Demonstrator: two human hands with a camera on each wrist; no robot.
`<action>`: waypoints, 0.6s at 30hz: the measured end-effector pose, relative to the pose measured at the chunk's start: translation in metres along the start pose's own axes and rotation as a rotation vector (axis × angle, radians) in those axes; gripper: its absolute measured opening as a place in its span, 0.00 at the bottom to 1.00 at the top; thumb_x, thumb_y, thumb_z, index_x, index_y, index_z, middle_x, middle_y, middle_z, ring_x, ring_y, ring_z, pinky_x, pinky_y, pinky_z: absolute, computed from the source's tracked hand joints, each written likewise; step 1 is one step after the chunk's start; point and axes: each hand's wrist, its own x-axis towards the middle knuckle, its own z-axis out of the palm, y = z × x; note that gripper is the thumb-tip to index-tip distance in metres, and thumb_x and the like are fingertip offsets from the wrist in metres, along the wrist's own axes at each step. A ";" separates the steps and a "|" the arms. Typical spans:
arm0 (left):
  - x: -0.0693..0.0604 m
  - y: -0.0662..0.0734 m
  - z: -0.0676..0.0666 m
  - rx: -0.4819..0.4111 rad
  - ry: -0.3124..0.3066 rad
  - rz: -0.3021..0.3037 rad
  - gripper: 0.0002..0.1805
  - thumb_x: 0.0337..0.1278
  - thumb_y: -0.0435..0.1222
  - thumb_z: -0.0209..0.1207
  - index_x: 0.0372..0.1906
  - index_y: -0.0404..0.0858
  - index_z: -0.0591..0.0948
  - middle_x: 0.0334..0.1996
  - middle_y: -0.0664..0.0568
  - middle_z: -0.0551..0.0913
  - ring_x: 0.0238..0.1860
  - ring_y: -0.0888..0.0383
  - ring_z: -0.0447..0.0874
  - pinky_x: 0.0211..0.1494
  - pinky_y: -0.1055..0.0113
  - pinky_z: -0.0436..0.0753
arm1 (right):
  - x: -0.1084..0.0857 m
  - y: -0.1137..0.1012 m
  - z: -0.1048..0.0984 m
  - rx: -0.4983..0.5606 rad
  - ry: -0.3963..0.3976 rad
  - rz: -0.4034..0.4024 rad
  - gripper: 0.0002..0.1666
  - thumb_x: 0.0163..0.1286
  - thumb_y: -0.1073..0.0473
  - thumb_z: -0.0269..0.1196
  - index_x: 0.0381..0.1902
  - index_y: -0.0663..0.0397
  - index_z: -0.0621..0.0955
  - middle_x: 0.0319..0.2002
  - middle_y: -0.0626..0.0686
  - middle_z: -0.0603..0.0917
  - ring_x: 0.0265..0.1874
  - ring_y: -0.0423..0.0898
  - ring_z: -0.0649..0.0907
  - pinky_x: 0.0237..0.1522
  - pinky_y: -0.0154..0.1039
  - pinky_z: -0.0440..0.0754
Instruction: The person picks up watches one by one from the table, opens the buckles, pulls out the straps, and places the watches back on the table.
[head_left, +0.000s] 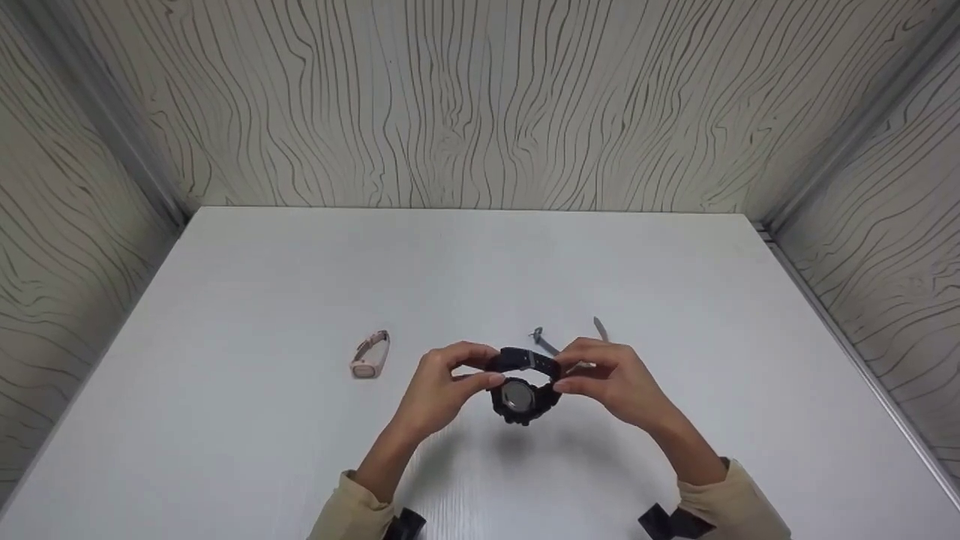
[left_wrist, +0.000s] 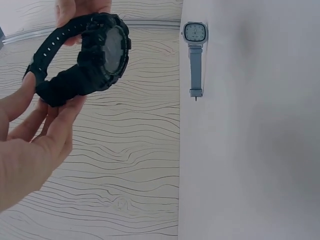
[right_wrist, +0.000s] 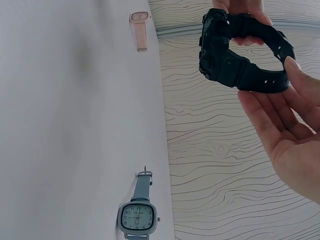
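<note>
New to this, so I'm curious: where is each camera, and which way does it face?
Head: on the head, facing forward and down at the table; left hand, right hand, sleeves visible.
Left wrist: on that wrist, facing the black watch; both hands partly visible.
Right wrist: on the other, facing the same watch; both hands partly visible.
Both wrist views share the grey-blue watch too.

In the head view, the right hand point(head_left: 611, 373) hides much of the blue watch point(head_left: 547, 344); the pink watch point(head_left: 365, 370) is too small to read. The black watch point(left_wrist: 95, 60) has a blurred display. The right wrist view crops the blue watch's strap.
</note>
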 end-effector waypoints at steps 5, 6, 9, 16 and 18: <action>0.001 0.000 0.001 0.001 -0.029 -0.006 0.15 0.52 0.34 0.62 0.44 0.31 0.78 0.40 0.46 0.79 0.46 0.53 0.77 0.50 0.69 0.76 | -0.001 0.000 0.004 0.002 0.005 0.011 0.12 0.57 0.73 0.63 0.41 0.68 0.80 0.36 0.60 0.78 0.36 0.47 0.81 0.41 0.40 0.80; 0.001 0.000 0.001 0.000 -0.031 -0.006 0.15 0.52 0.34 0.62 0.44 0.31 0.78 0.40 0.46 0.79 0.46 0.53 0.77 0.50 0.69 0.76 | -0.002 0.000 0.004 -0.002 0.004 0.020 0.12 0.57 0.72 0.62 0.42 0.68 0.80 0.37 0.60 0.78 0.36 0.47 0.81 0.41 0.39 0.80; 0.000 -0.001 0.002 0.002 -0.039 -0.008 0.15 0.52 0.33 0.62 0.44 0.32 0.78 0.41 0.46 0.78 0.47 0.53 0.77 0.51 0.70 0.76 | -0.003 0.000 0.007 -0.033 -0.010 0.051 0.12 0.59 0.70 0.62 0.42 0.66 0.79 0.37 0.60 0.79 0.37 0.49 0.82 0.41 0.38 0.80; 0.001 -0.003 0.003 0.001 -0.030 -0.025 0.14 0.49 0.31 0.64 0.42 0.32 0.78 0.40 0.47 0.79 0.47 0.53 0.78 0.50 0.69 0.76 | -0.003 -0.004 0.011 -0.121 -0.017 0.088 0.11 0.60 0.67 0.63 0.41 0.63 0.80 0.36 0.56 0.81 0.39 0.47 0.82 0.45 0.38 0.79; 0.002 -0.004 0.003 -0.001 -0.027 -0.029 0.14 0.48 0.31 0.65 0.42 0.32 0.78 0.40 0.47 0.79 0.46 0.53 0.78 0.50 0.69 0.76 | -0.002 -0.004 0.012 -0.127 -0.002 0.087 0.11 0.59 0.67 0.63 0.41 0.62 0.80 0.35 0.55 0.81 0.38 0.47 0.82 0.45 0.39 0.79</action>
